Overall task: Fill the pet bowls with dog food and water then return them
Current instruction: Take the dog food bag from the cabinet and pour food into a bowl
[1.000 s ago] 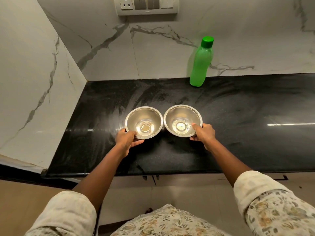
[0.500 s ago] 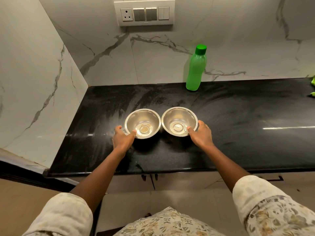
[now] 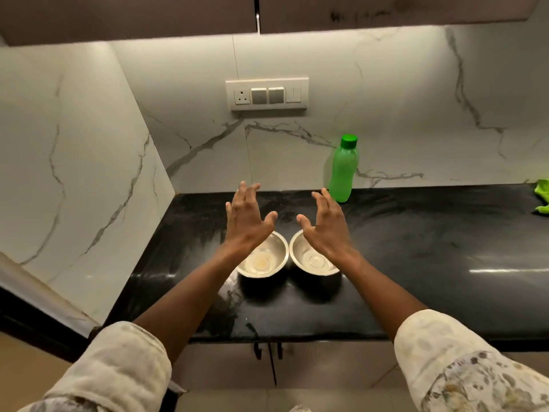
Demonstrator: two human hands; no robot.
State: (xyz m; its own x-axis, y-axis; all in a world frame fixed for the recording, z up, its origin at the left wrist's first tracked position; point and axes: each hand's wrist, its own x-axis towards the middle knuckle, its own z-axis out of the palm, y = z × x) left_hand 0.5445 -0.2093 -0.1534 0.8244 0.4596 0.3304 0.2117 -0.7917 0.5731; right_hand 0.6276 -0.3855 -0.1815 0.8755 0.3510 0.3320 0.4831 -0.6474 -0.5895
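Two empty steel bowls stand side by side, rims touching, on the black counter (image 3: 416,263). The left bowl (image 3: 266,261) and the right bowl (image 3: 312,260) are partly covered by my wrists. My left hand (image 3: 245,221) is raised above the left bowl, fingers spread, holding nothing. My right hand (image 3: 326,226) is raised above the right bowl, also spread and holding nothing. A green bottle (image 3: 342,171) with a green cap stands upright by the back wall, to the right of my right hand.
Marble walls close the counter at the back and on the left. A switch panel (image 3: 266,94) is on the back wall under dark cabinets. A green cloth (image 3: 542,196) lies at the counter's far right edge. Cabinet doors sit below the counter.
Both hands let go of the bowls and rose above them with fingers spread. The bowls stay on the counter. The camera tilted up, showing more wall and the cabinets.
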